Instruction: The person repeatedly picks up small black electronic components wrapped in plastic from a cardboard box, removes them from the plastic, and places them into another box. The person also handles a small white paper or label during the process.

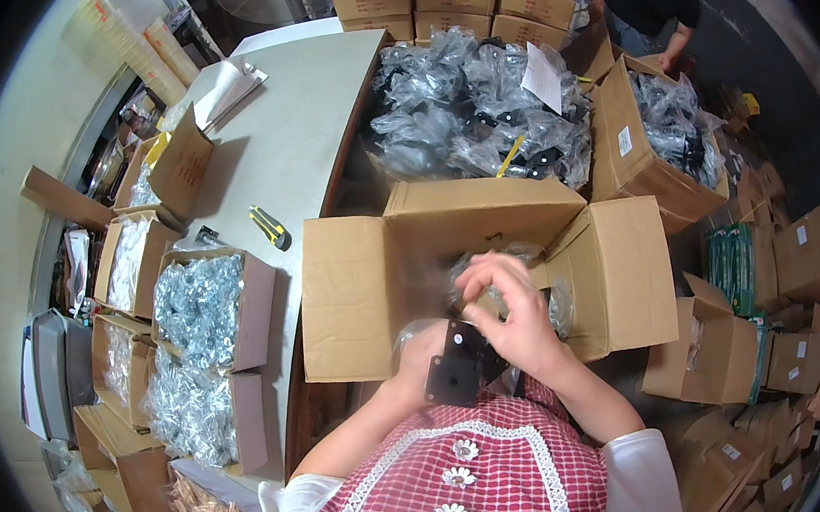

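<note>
Two hands work close to the chest, over the near edge of an open cardboard box (369,282) whose flaps are spread wide. The left hand (418,354) is wrapped in a clear plastic bag (413,334) and grasps a black metal plate (456,362) with small holes, held upright just in front of the red checked apron (488,477). The right hand (512,314) sits above the plate, its fingers (487,272) curled and pinching crinkled clear plastic at the bag's mouth, touching the plate's top edge. More bagged parts lie inside the box, just beyond the fingers, though they are blurred.

Farther away, a large heap of black parts in clear bags (481,116) fills the middle, with a white paper slip (543,73) on top. To its right stands another open carton (634,149) holding the same bagged parts. At the far right another person (646,8) in a dark top bends over it.

On the left, a grey table (284,138) carries a yellow and black utility knife (269,227). Near its left edge sit several small boxes of shiny screws (196,301). Many closed small cartons (793,338) are stacked on the right, and sealed cartons (452,1) line the far wall.
</note>
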Demonstrator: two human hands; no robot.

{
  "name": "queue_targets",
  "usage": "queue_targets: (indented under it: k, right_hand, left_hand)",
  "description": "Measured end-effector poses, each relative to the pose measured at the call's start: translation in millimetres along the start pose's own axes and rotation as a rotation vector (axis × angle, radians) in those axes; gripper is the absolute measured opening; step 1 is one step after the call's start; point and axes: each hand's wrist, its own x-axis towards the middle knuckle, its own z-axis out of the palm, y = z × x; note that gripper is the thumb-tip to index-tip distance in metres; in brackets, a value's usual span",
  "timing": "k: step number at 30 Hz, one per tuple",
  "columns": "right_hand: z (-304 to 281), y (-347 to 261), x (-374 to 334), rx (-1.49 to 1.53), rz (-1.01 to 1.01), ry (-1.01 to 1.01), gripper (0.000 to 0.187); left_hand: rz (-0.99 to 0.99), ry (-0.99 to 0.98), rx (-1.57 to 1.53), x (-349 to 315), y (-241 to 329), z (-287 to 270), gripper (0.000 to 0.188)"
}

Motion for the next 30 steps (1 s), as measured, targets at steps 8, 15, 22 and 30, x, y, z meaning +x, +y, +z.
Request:
queue_targets:
  k: [8,15,22,30]
  right_hand:
    - [-35,8,-15,0.254,0.046,-0.134,0.024]
    - [-31,14,-24,-0.016,-0.169,-0.172,0.028]
    - [-33,12,-31,0.031,-0.147,-0.174,0.019]
    - [-27,13,-28,-0.093,-0.246,-0.06,0.019]
  left_hand:
    - [-0.4,-0.115,-0.042,10,11,-23,0.036]
    - [-0.493,0.079,-0.367,-5,6,-18,0.039]
    - [-0.902,0.43,-1.117,-28,-8,-18,0.053]
    - [-0.717,0.336,-1.181,-24,-5,-33,0.047]
